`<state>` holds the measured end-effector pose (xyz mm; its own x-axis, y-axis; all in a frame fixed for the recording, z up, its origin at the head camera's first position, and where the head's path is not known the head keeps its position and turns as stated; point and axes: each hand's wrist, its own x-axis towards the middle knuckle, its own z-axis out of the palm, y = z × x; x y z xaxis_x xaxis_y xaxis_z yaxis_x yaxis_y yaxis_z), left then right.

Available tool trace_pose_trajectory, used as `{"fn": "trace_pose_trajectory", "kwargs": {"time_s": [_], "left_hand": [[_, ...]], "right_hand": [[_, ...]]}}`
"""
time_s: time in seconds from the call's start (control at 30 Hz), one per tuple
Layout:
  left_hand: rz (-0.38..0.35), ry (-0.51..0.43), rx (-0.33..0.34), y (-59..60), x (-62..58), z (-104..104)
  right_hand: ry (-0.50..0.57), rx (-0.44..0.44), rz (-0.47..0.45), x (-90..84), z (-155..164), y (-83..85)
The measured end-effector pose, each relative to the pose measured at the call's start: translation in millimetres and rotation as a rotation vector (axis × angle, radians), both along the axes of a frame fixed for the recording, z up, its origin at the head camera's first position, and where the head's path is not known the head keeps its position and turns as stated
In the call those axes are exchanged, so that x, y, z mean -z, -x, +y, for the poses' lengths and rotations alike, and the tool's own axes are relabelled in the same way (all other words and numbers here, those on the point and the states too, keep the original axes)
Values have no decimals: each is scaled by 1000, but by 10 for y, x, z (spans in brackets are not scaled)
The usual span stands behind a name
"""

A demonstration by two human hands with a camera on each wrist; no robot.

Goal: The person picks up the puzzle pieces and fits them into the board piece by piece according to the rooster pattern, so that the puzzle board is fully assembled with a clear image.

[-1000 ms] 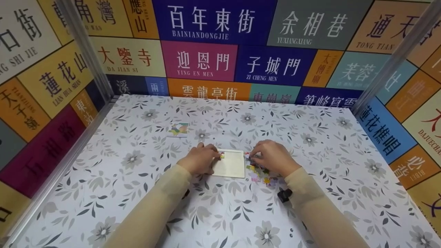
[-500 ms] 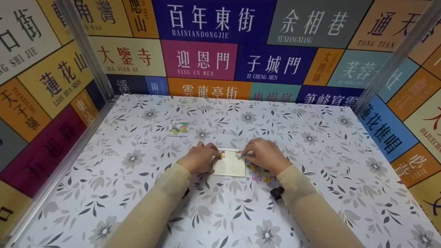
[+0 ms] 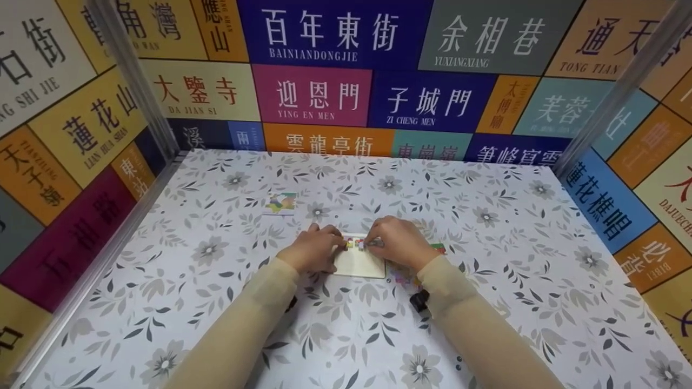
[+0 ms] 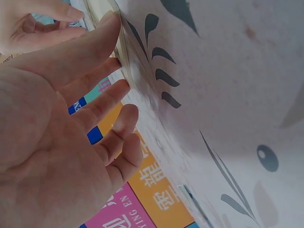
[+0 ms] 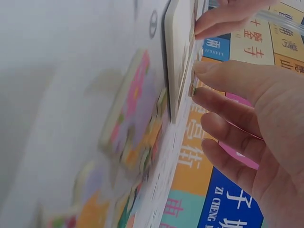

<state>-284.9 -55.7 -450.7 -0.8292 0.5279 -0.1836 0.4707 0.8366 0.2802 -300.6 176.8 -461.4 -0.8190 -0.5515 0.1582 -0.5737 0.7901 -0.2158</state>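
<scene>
A small cream puzzle tray (image 3: 359, 266) lies flat on the table. My left hand (image 3: 311, 248) holds its left side, thumb (image 4: 107, 31) on the near edge and fingertips toward the far left corner. At that corner a colourful puzzle piece (image 3: 350, 243) sits in the tray beside my fingertips. My right hand (image 3: 397, 240) is over the tray's far right part, pinching another puzzle piece (image 5: 192, 88) between thumb and index finger, close to the first. Loose puzzle pieces (image 5: 135, 107) lie right of the tray, partly hidden under my right wrist in the head view.
A small square picture card (image 3: 281, 202) lies farther back on the left. The white floral tablecloth (image 3: 216, 313) spreads around the work. Upright panels with coloured signs (image 3: 335, 32) border the table at the back and both sides.
My right hand has moved left from the loose pieces to over the tray, carrying a puzzle piece toward the far left corner. The left hand has stayed at the tray's left side.
</scene>
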Motion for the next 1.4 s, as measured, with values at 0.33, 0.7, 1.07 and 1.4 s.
{"fn": "trace_pose_trajectory", "kwargs": {"time_s": [0.33,0.7,1.07,1.4], "left_hand": [[-14,-22,0,-22,-39,11],[4,-27,3,-22,-31,21],[-14,-6,-3,-23,-17,18],[11,-11,19,-21,-9,-4]], "right_hand": [[-18,-22,-2,8,-96,30],[-45,-25,-7,10,-125,71],[-53,-30,-30,14,-180,69],[4,-73,-46,12,-161,72]]}}
